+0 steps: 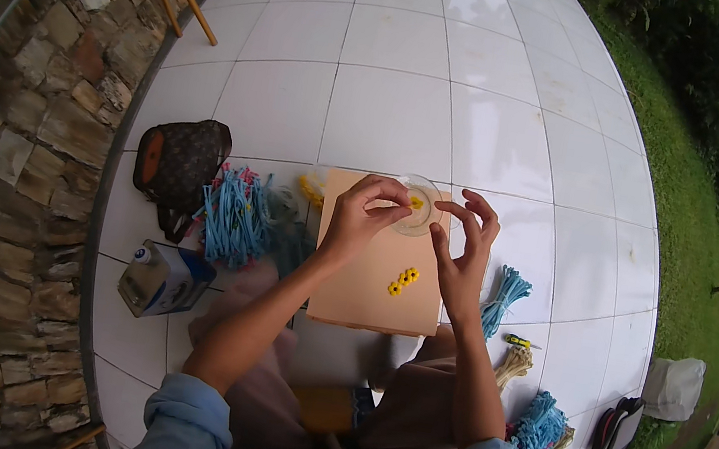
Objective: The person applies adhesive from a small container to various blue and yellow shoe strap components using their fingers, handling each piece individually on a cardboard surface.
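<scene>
My left hand [364, 216] is closed in a pinch over the far right part of a light brown board [348, 293]. A small yellow piece [416, 203] shows right by its fingertips; I cannot tell whether they grip it or it lies in the clear round dish [420, 227] beneath. To the right of the dish, my right hand [466, 251] has thumb and fingers apart, with nothing visible between them. Nearer me on the board lie a few small yellow flowers with dark centres [404, 281], set in a slanting row.
Left of the board are a heap of blue stems [238, 219], a brown bag [190, 165] and a metal can [165, 281]. On the right lie a blue bundle [506, 299], a yellow-handled tool [521, 341] and another blue bunch [539, 432]. A stone wall [38, 174] borders the tiles.
</scene>
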### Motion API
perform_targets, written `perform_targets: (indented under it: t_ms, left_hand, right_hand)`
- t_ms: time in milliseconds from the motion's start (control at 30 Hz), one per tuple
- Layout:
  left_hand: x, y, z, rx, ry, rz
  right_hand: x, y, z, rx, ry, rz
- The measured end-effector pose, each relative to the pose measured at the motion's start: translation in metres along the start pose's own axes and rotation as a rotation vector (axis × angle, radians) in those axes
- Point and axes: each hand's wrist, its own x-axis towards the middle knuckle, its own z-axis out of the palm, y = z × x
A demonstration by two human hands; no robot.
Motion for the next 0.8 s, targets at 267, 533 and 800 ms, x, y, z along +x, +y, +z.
perform_targets:
  t_ms: [267,533,800]
  left_hand:
    - [-0.001,0.017,-0.005,0.134,-0.051,0.285]
    - [-0.002,0.021,-0.004,0.135,-0.060,0.312]
    - [-0.002,0.021,-0.004,0.160,-0.037,0.365]
  right_hand:
    - [0.000,-0.004,0.010,-0.447,0.186,-0.390]
    - [0.000,-0.001,0.013,-0.490,0.198,-0.441]
    - [0.001,-0.003,0.013,-0.381,0.163,-0.341]
